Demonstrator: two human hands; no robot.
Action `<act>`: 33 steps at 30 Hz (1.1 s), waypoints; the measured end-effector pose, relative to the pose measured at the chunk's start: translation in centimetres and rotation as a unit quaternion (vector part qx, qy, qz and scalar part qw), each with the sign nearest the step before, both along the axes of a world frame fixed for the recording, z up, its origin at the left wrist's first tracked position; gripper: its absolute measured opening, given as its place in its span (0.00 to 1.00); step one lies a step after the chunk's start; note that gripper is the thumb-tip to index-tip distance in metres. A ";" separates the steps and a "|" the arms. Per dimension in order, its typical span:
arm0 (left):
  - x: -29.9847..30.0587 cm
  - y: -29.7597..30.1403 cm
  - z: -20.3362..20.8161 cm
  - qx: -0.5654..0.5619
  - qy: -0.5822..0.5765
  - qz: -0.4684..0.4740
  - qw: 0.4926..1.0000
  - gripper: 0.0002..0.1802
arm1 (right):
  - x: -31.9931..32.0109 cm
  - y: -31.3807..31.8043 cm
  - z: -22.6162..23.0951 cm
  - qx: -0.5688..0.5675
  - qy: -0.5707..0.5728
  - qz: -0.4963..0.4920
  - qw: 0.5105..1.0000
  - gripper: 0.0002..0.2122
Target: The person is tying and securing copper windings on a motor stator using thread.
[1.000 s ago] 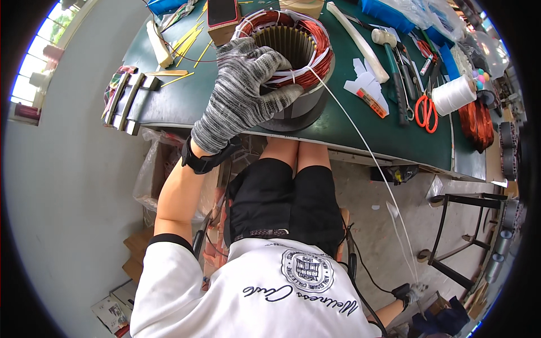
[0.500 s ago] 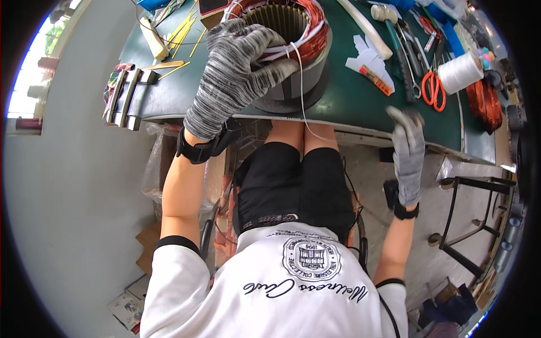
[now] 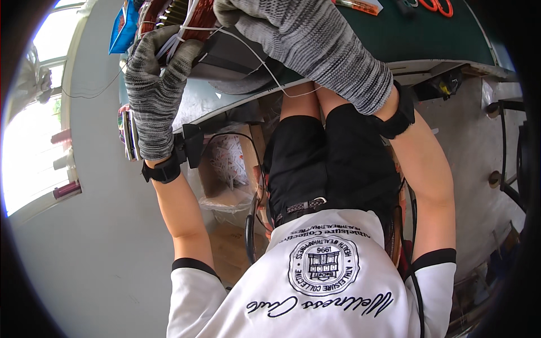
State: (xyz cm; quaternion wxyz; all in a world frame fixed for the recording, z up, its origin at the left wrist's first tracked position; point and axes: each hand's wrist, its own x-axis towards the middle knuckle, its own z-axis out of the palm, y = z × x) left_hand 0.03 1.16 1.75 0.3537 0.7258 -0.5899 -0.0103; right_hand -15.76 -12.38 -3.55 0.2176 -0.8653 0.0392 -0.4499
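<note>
A motor stator (image 3: 228,55) with a dark grey body stands at the table's near edge, cut off by the top of the view. White lacing binds its copper winding (image 3: 198,18). My gloved left hand (image 3: 155,79) is closed round the winding's near left side, thumb and fingers pressed on the laced coil. On the right, my gloved right hand (image 3: 307,48) has curled fingers at the winding's right side, pinching a white cord (image 3: 256,55); its fingertips are partly hidden. The cord's loose tail hangs over the table edge above my lap.
Red-handled scissors (image 3: 438,5) and an orange-red packet (image 3: 360,5) lie on the green table (image 3: 417,39) at the far right. A blue container (image 3: 124,28) is at the far left. Below the table stands a cardboard box with scraps (image 3: 228,160). A black metal frame (image 3: 504,141) stands at the right.
My right hand has come up from beside the table to the winding and cord. My left hand has shifted left along the stator, which now appears farther left in view.
</note>
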 end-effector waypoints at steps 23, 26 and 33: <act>-0.7 -0.1 -0.1 0.007 -0.014 0.039 0.999 0.18 | 1.1 0.3 -2.5 -0.133 -0.073 -0.005 0.988 0.21; -0.6 0.0 -0.1 0.017 -0.050 0.038 0.998 0.18 | -0.7 1.1 -0.4 -0.146 0.106 0.000 0.984 0.22; -0.9 -0.3 0.2 -0.028 -0.048 0.017 0.998 0.17 | 0.1 3.6 -1.2 0.174 -0.066 0.235 0.954 0.12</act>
